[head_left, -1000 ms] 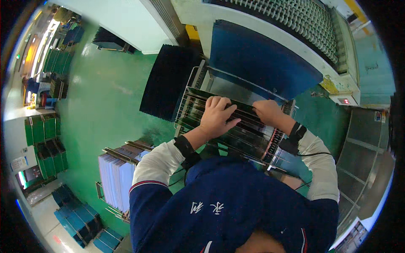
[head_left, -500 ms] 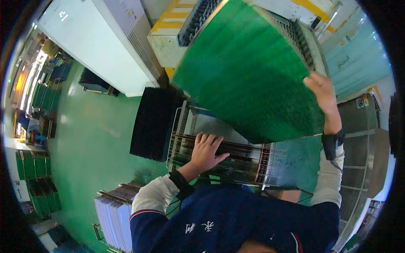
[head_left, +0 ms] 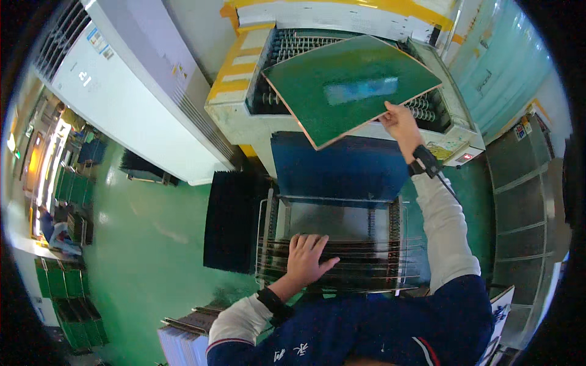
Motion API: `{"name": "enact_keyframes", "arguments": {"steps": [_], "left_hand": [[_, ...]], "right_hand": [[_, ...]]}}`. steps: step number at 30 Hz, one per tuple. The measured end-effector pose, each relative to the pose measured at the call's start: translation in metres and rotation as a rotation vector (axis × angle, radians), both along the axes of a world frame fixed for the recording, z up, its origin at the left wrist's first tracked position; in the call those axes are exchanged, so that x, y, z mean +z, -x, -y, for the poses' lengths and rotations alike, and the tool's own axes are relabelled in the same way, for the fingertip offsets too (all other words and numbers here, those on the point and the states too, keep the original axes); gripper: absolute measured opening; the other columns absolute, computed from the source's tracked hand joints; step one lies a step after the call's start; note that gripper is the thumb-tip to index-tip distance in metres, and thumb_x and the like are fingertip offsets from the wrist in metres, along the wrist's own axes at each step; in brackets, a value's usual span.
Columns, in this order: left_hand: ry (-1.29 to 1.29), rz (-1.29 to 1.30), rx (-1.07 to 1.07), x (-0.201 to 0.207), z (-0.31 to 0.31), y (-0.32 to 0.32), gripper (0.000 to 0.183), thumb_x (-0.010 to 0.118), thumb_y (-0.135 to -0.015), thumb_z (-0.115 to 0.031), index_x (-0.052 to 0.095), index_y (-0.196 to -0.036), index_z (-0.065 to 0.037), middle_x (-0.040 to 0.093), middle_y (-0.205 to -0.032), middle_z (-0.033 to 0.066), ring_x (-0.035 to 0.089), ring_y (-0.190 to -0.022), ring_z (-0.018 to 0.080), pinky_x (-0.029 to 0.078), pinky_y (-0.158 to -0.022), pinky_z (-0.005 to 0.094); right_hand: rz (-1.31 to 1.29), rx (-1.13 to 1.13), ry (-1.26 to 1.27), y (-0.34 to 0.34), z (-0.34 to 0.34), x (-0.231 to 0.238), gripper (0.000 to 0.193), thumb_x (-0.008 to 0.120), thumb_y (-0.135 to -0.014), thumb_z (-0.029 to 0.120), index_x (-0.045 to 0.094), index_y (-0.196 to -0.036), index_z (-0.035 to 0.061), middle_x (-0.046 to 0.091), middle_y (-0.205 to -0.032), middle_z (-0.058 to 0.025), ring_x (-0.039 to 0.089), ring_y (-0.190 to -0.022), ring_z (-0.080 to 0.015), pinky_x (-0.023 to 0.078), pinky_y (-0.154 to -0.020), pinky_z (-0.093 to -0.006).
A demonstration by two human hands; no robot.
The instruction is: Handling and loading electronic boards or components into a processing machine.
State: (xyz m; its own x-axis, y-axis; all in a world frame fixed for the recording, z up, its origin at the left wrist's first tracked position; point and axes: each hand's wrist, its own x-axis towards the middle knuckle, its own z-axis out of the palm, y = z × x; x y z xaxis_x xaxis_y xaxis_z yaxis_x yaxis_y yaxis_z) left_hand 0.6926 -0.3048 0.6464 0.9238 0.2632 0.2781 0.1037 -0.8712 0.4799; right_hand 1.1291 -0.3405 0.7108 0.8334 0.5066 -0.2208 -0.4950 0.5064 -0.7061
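My right hand [head_left: 400,122] pinches the near right edge of a large green panel [head_left: 305,91] with thin copper-coloured edges. The panel is held tilted above the rollers [head_left: 421,110] of a conveyor machine, and light glares off its face. My left hand [head_left: 306,259] lies with fingers spread on the top edges of several thin panels [head_left: 366,262] standing in a wire rack [head_left: 268,219]. Its fingers wrap round nothing. At the rack's far end stands a dark blue panel [head_left: 342,168], just in front of the machine.
A stack of black ridged sheets [head_left: 229,222] stands left of the rack. A tall white cabinet [head_left: 134,104] rises at the left. Grey framed panels [head_left: 522,213] stand at the right, below translucent curtain strips [head_left: 506,79]. Pale sheets [head_left: 180,344] fill a rack at lower left.
My right hand has carried the green panel forward and left, and it has tipped flatter over the rollers. The blue panel behind it now shows. My left hand stays on the racked panels.
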Motion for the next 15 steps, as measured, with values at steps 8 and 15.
{"name": "enact_keyframes", "arguments": {"steps": [8,15], "left_hand": [[0.005,-0.040,-0.013,-0.001,0.001,-0.010,0.059,0.068,-0.076,-0.051,0.061,-0.116,-0.008,0.057,-0.105,0.0108,0.052,-0.101,0.0317,0.034,-0.099,0.0487],[0.027,-0.075,-0.032,0.003,-0.003,-0.016,0.060,0.068,-0.076,-0.052,0.061,-0.116,-0.008,0.057,-0.106,0.0100,0.052,-0.102,0.0309,0.033,-0.100,0.0488]], "right_hand": [[-0.064,0.129,0.097,-0.037,-0.036,-0.044,0.010,0.057,-0.090,0.010,0.056,-0.089,0.0007,0.063,-0.092,-0.0143,0.064,-0.085,-0.0245,0.055,-0.075,-0.0353],[0.822,0.251,0.933,-0.021,-0.047,-0.014,0.022,0.061,-0.086,0.027,0.062,-0.097,0.0076,0.068,-0.093,-0.0127,0.065,-0.090,-0.0277,0.051,-0.066,-0.0360]]}}
